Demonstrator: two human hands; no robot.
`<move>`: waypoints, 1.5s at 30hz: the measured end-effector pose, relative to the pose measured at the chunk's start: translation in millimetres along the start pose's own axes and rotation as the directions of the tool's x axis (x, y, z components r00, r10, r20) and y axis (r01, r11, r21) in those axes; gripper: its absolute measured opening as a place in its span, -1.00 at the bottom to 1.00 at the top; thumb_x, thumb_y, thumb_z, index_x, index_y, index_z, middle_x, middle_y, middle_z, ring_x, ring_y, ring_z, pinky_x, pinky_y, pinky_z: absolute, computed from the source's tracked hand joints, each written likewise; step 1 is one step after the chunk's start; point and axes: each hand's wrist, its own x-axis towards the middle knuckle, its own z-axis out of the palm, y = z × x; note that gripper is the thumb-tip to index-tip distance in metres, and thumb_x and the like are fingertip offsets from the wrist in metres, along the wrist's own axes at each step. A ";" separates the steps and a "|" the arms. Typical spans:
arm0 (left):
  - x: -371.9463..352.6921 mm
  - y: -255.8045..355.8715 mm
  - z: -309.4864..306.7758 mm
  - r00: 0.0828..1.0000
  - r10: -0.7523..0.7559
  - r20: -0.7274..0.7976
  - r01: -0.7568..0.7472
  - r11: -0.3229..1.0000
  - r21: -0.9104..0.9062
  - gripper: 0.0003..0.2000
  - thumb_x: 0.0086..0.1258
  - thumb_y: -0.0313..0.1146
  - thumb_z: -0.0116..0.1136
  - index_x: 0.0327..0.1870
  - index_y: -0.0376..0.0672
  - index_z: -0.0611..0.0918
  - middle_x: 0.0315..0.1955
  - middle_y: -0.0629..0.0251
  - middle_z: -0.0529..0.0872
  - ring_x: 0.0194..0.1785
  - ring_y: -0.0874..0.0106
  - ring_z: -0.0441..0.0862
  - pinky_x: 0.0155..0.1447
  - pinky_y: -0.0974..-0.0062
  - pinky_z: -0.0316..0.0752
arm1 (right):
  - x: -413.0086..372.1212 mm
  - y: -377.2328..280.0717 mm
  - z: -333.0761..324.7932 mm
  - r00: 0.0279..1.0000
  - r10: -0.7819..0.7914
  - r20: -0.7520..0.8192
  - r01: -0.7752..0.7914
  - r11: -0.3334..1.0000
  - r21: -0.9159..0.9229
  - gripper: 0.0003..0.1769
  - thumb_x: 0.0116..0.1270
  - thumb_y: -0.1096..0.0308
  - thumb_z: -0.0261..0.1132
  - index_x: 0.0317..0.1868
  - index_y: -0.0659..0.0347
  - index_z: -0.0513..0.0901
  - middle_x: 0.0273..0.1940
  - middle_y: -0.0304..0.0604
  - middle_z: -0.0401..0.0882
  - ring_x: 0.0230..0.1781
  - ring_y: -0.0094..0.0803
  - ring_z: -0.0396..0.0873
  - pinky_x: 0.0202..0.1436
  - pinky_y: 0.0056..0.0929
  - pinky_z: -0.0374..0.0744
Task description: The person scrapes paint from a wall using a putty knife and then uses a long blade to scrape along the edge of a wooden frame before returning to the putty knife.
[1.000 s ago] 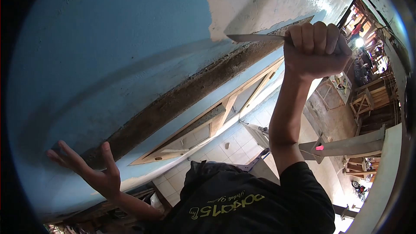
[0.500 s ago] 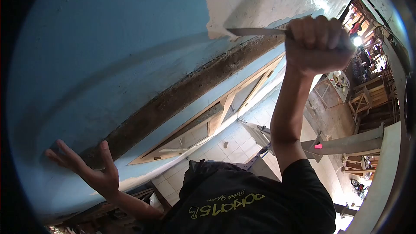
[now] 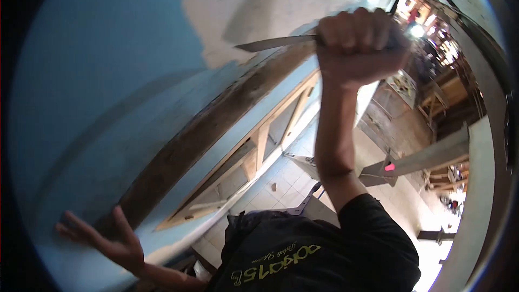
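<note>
My right hand (image 3: 362, 46) is raised in a fist around a knife (image 3: 275, 43), its handle hidden in my fingers. The long, slightly curved blade points left, across the lower part of a pale bare patch (image 3: 227, 27) in the blue-painted wall (image 3: 124, 27). Low on the left, my left hand (image 3: 111, 240) is held out with fingers spread and nothing in it. Its fingertips are close to the wall, by the lower end of a dark wooden beam (image 3: 200, 124).
Below the beam, a wood-framed window (image 3: 251, 159) is set in the wall. Under me are a tiled floor (image 3: 278, 194) and a metal ladder-like frame (image 3: 303, 200). At right, a grey beam (image 3: 421, 159) juts out with a pink item (image 3: 390, 167) on it.
My view has shifted, so the wall and beam sit further left. The blade tip has moved from near the patch's lower edge to slightly higher over it. My left hand remains spread.
</note>
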 end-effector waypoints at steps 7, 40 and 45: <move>-0.1 -1.1 4.0 0.995 0.080 -0.059 -0.075 0.994 0.074 -0.26 0.35 -0.03 0.25 0.50 0.04 0.20 0.52 -0.03 0.00 0.55 -0.01 -0.01 0.51 -0.10 0.05 | -0.5 1.7 2.6 0.998 0.049 0.036 -0.048 0.998 -0.039 -0.54 0.29 0.00 -0.18 -0.71 0.03 0.11 -0.79 -0.36 -0.07 -0.78 -0.47 -0.12 -0.70 -0.40 -0.03; -4.2 -1.7 2.3 0.995 -0.085 0.046 0.088 0.994 -0.061 -0.19 0.27 -0.15 0.30 0.51 -0.11 0.16 0.54 -0.04 -0.10 0.59 0.00 -0.23 0.52 -0.13 -0.09 | -4.8 9.9 5.0 0.998 0.066 0.015 -0.065 0.994 -0.093 -0.58 0.30 0.17 -0.17 -0.74 -0.03 0.09 -0.79 -0.39 -0.09 -0.76 -0.52 -0.16 -0.68 -0.45 -0.09; -5.6 -3.4 3.0 0.995 -0.090 0.043 0.092 0.994 -0.057 -0.18 0.26 -0.13 0.31 0.51 -0.10 0.16 0.54 -0.03 -0.10 0.59 0.00 -0.22 0.52 -0.14 -0.10 | 0.0 0.3 1.3 0.999 0.040 -0.027 -0.040 0.999 -0.007 -0.60 0.26 0.19 -0.17 -0.75 -0.03 0.08 -0.80 -0.39 -0.13 -0.77 -0.53 -0.21 -0.66 -0.45 -0.13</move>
